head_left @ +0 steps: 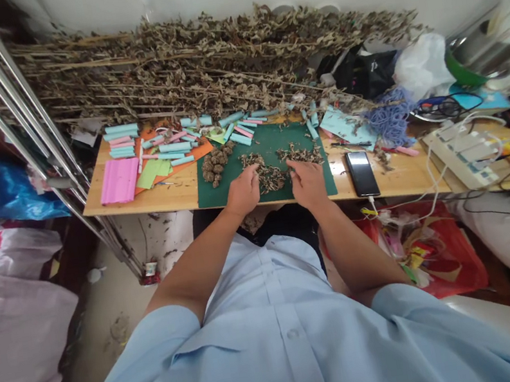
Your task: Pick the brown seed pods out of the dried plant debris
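Note:
A green cutting mat lies at the table's front edge, with crumbled dried leaves spread on it. My left hand is closed at the left side of these leaves, its fingertips pinching among them. Opposite, my right hand has its thumb and index finger drawn together by a second heap of dried leaves. The small pieces between the fingers are hard to make out. Left of my left hand sits a cluster of brown, rounded, dried balls.
Long dried plant stalks lie along the back. Rolled blue and pink papers and a pink paper stack are at left. Rightward are a phone on a cable, blue yarn and a power strip. Metal poles stand left.

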`<state>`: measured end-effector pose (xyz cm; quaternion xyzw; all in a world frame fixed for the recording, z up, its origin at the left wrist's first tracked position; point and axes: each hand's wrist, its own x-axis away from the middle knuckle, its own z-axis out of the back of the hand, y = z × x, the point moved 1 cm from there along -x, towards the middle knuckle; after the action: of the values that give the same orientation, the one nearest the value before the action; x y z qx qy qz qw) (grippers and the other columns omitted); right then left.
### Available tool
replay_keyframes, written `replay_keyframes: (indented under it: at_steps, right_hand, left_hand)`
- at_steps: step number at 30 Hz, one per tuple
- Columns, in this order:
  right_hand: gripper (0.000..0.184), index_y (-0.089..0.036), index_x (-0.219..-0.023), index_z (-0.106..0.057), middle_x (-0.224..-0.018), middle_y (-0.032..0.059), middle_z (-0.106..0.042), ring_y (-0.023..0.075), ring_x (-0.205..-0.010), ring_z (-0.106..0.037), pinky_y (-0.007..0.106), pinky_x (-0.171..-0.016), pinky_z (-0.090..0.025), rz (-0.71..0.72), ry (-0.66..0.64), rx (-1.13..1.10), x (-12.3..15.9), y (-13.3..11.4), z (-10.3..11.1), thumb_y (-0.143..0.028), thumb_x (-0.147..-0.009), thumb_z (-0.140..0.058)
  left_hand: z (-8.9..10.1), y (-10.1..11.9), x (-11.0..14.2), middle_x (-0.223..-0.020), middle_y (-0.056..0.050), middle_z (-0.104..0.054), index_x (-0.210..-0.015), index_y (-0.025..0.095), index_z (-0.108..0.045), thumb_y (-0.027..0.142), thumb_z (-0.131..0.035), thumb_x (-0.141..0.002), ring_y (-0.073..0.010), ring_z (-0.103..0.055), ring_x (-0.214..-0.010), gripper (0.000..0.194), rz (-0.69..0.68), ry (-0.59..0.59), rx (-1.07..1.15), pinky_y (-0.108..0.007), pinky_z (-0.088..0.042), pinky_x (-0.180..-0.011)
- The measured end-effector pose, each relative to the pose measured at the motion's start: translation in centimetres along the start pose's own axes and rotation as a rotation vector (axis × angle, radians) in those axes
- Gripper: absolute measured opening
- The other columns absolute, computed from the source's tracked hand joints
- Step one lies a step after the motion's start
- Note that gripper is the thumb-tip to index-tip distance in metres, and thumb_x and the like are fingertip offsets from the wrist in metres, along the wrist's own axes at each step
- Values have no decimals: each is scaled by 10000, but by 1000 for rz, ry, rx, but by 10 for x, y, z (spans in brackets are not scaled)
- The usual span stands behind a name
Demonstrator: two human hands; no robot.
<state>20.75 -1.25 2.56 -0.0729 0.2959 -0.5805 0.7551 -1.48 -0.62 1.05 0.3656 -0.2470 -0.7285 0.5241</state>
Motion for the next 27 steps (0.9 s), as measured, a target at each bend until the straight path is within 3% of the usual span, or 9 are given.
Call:
replay_keyframes:
  at_steps: [8,16,22,27]
  right_hand:
    - [402,-210,-1317,-646,-1262,98,-724,257,-1179,-664,477,-1075,-505,-108,120,-239,12,2,4,-326,-1005,-420]
    - [382,-212,-1294,-669,-1240,113,-728,303,-1140,-665,520,-1041,-508,-46,9,-91,7,-1,5,-298,-956,-513]
    - [604,-165,-1420,-555,-1375,168,-639,382,-1209,-599,574,-1036,-488,15,-136,22,13,-14,-6,-335,-857,-694]
    - [450,-169,-1342,-619,-1282,159,-688,347,-1171,-617,551,-1034,-492,-3,-129,-26,4,-21,-26,-213,-894,-602]
  left_hand:
    - [3,0,1,-1111,-106,-745,-1330,170,-603,253,-450,-1014,-220,-697,-1089,360,42,33,42,-347,-524,-1011]
    - [4,1,1,-960,-64,-741,-1308,180,-611,242,-415,-1021,-183,-706,-916,353,61,52,53,-309,-543,-917]
    - [4,0,2,-961,-67,-740,-1304,174,-601,260,-408,-1028,-179,-704,-932,348,44,75,71,-312,-535,-945]
    - [3,-1,1,-1052,-96,-743,-1300,159,-611,265,-420,-1021,-194,-703,-995,354,35,75,63,-325,-527,-985]
